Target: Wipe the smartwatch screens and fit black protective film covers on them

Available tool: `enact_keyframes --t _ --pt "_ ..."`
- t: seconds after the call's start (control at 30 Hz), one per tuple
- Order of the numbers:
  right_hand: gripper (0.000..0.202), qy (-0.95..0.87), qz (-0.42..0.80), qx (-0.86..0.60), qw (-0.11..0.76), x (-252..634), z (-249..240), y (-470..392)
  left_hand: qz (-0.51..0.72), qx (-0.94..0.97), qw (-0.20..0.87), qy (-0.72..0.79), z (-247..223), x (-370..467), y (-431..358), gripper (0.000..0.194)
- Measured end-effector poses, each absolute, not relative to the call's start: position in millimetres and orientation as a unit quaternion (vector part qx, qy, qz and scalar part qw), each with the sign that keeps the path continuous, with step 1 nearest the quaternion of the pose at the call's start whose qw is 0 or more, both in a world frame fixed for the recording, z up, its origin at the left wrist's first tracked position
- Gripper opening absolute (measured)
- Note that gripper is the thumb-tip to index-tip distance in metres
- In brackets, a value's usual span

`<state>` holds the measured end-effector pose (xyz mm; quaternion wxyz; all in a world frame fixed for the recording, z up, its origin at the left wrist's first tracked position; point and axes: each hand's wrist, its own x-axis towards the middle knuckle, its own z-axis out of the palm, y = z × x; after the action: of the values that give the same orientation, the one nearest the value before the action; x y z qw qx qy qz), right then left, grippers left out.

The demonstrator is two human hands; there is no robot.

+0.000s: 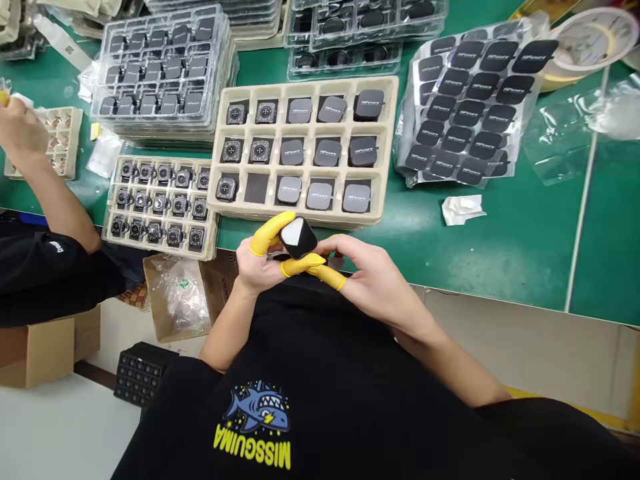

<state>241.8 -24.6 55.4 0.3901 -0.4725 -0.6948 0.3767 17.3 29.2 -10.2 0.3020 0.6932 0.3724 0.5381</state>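
Between the yellow-sleeved fingers of my left hand (259, 261) is a black square smartwatch case (300, 238), its glossy face up with a white reflection on it. My right hand (367, 270) is closed at the case's lower right corner, index finger against the edge and yellow-covered thumb below. What lies under its fingertips is partly hidden. Just beyond my hands stands a beige tray (305, 215). Its left slots hold watch cases with sensor backs up; the others hold squares marked HiFuture (320, 195). One front slot shows only a dark pad (257, 189).
Sheets of black HiFuture labels (457, 110) lie right of the tray, near tape rolls (593, 43) and crumpled white paper (463, 209). Left are a second watch tray (157, 207) and stacked clear trays (160, 73). A co-worker's arm (55, 180) reaches in at far left.
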Motion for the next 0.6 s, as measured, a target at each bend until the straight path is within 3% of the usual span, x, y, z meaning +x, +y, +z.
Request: enact_keyframes --t 0.17,0.43,0.6 --pt "0.009 -0.724 0.264 -0.473 0.427 237.7 41.5 -26.7 0.525 0.706 0.274 0.388 -18.5 13.3 29.4 0.071" --pt "0.008 -0.712 0.301 -0.48 0.415 235.1 31.8 -31.3 0.529 0.678 0.273 0.431 -25.8 21.6 20.2 0.083" --pt "0.01 -0.723 0.206 -0.478 0.454 229.6 25.8 -33.1 0.549 0.662 0.258 0.44 -30.3 24.1 14.1 0.079"
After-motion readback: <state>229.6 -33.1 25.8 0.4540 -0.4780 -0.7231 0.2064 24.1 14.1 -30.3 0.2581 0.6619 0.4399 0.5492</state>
